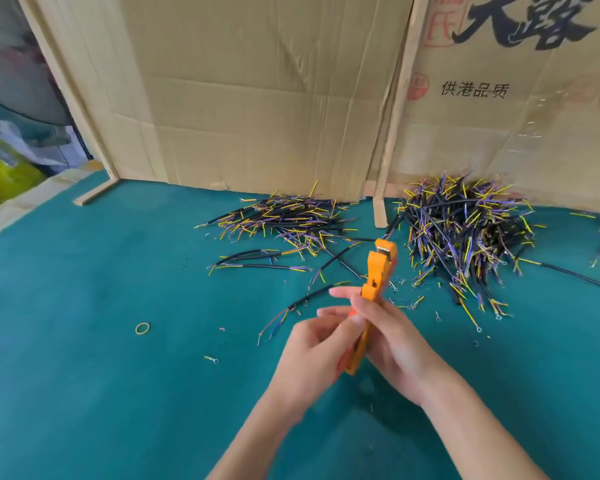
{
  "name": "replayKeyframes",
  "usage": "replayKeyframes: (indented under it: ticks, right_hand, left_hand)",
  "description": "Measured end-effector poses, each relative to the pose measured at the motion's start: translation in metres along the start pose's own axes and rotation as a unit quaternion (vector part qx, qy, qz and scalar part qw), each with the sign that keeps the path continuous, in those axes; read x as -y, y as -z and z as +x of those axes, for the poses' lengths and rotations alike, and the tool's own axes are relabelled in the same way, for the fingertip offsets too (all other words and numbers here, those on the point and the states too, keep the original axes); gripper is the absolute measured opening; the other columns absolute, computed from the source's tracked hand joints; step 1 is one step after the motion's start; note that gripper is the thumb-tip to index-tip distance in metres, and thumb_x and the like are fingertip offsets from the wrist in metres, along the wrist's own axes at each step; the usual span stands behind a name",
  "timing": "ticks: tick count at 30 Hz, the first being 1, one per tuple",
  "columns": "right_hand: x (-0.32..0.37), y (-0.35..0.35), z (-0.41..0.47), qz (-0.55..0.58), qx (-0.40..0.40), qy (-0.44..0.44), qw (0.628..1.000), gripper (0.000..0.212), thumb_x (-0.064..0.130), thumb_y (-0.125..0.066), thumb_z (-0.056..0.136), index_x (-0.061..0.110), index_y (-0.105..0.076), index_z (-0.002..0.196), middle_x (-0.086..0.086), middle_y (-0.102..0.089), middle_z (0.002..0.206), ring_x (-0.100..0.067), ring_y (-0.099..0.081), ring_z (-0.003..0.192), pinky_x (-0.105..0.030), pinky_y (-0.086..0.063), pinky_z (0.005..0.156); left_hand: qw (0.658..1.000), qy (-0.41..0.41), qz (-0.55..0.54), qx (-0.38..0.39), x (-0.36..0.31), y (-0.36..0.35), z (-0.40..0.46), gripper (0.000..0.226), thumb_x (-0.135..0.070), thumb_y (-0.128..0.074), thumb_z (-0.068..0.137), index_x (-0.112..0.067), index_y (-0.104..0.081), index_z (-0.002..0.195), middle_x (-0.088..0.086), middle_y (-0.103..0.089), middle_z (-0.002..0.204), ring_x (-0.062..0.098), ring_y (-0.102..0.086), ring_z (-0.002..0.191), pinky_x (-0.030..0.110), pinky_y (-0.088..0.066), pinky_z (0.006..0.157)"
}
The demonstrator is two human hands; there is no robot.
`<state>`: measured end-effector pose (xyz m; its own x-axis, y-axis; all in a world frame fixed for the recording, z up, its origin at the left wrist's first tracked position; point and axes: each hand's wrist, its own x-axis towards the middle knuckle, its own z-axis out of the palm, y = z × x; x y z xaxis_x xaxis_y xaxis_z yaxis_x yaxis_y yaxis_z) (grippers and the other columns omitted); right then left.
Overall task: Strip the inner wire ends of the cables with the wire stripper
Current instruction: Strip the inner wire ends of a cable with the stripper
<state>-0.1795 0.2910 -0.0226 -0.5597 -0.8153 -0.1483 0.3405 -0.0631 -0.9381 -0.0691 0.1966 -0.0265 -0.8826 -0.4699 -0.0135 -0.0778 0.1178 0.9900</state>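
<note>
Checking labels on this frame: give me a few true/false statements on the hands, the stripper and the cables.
1. The right hand grips the orange wire stripper. True.
2. The stripper lies flat on the green mat. False: it is held up, head pointing away from the person.
3. The left hand is at the stripper's handles. True.
4. All cables sit in one pile. False: one pile lies left of the wooden strip, a bigger pile right.
5. A rubber band lies on the mat. True.
</note>
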Motion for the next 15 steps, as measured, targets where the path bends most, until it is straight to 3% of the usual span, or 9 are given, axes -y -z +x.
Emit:
replayKeyframes:
  ticks: [2, 4, 6, 8, 9, 11, 13, 15]
  right_hand:
    - [0.009, 0.016, 0.006, 0.046, 0.0, 0.01, 0.999, 0.04, 0.034, -0.085, 0.072, 0.007, -0.071, 0.099, -0.024, -0.074, 0.105, -0.036, -0.073, 0.096, -0.041, -0.059, 0.069]
    - [0.016, 0.031, 0.012, 0.069, -0.049, 0.02, 0.996, 0.036, 0.027, -0.09, 0.064, 0.007, -0.068, 0.084, -0.024, -0.074, 0.086, -0.033, -0.074, 0.081, -0.033, -0.06, 0.063]
    - [0.021, 0.047, 0.017, 0.087, -0.098, -0.002, 0.991, 0.037, 0.036, -0.082, 0.067, 0.012, -0.061, 0.086, -0.021, -0.074, 0.079, -0.028, -0.075, 0.07, -0.026, -0.054, 0.049]
    - [0.021, 0.064, 0.018, 0.064, -0.114, -0.017, 0.991, 0.039, 0.043, -0.075, 0.072, 0.015, -0.057, 0.092, -0.02, -0.076, 0.087, -0.024, -0.075, 0.07, -0.02, -0.042, 0.04]
    - [0.02, 0.073, 0.018, 0.052, -0.111, -0.018, 0.992, 0.04, 0.043, -0.075, 0.074, 0.016, -0.056, 0.097, -0.02, -0.077, 0.095, -0.024, -0.075, 0.071, -0.019, -0.04, 0.04]
    - [0.016, 0.084, 0.018, 0.086, -0.092, -0.012, 0.992, 0.036, 0.031, -0.075, 0.078, 0.017, -0.056, 0.105, -0.023, -0.075, 0.108, -0.024, -0.074, 0.073, -0.021, -0.045, 0.045]
    - [0.008, 0.089, 0.019, 0.154, -0.063, -0.019, 0.986, 0.034, 0.015, -0.07, 0.08, 0.013, -0.057, 0.112, -0.031, -0.07, 0.113, -0.028, -0.074, 0.08, -0.025, -0.054, 0.056]
    - [0.003, 0.094, 0.02, 0.212, -0.032, -0.015, 0.977, 0.036, 0.004, -0.064, 0.079, 0.009, -0.059, 0.114, -0.035, -0.068, 0.11, -0.039, -0.072, 0.091, -0.039, -0.061, 0.072]
  left_hand:
    - [1.0, 0.006, 0.027, -0.011, -0.001, -0.006, 0.011, 0.067, -0.075, -0.056, 0.079, -0.009, -0.055, 0.063, 0.002, -0.051, 0.053, 0.015, -0.04, 0.05, 0.031, -0.038, 0.05]
    - [0.987, 0.004, 0.149, -0.063, 0.002, 0.0, 0.026, 0.074, -0.083, -0.05, 0.076, -0.011, -0.06, 0.068, 0.0, -0.058, 0.056, 0.01, -0.046, 0.052, 0.031, -0.042, 0.054]
    - [0.951, -0.022, 0.266, -0.158, 0.013, 0.012, 0.045, 0.051, -0.071, -0.054, 0.083, -0.023, -0.062, 0.071, -0.011, -0.064, 0.067, 0.003, -0.057, 0.065, 0.022, -0.044, 0.062]
    - [0.9, -0.028, 0.385, -0.2, 0.021, 0.019, 0.065, 0.018, -0.044, -0.06, 0.094, -0.03, -0.069, 0.101, -0.012, -0.068, 0.101, 0.015, -0.059, 0.099, 0.028, -0.045, 0.085]
    - [0.873, -0.007, 0.446, -0.198, 0.027, 0.017, 0.073, 0.023, -0.039, -0.058, 0.097, -0.03, -0.067, 0.116, -0.007, -0.064, 0.113, 0.022, -0.054, 0.109, 0.033, -0.042, 0.093]
    - [0.839, 0.011, 0.501, -0.211, 0.039, 0.01, 0.084, 0.026, -0.038, -0.054, 0.1, -0.03, -0.068, 0.12, -0.003, -0.06, 0.113, 0.024, -0.049, 0.11, 0.034, -0.037, 0.092]
    - [0.846, -0.017, 0.469, -0.254, 0.041, 0.003, 0.086, 0.017, -0.03, -0.061, 0.098, -0.026, -0.076, 0.106, -0.002, -0.062, 0.101, 0.026, -0.052, 0.101, 0.035, -0.034, 0.084]
    - [0.862, -0.069, 0.397, -0.306, 0.041, 0.0, 0.088, 0.009, -0.021, -0.07, 0.093, -0.021, -0.078, 0.095, 0.0, -0.066, 0.093, 0.028, -0.057, 0.094, 0.039, -0.037, 0.082]
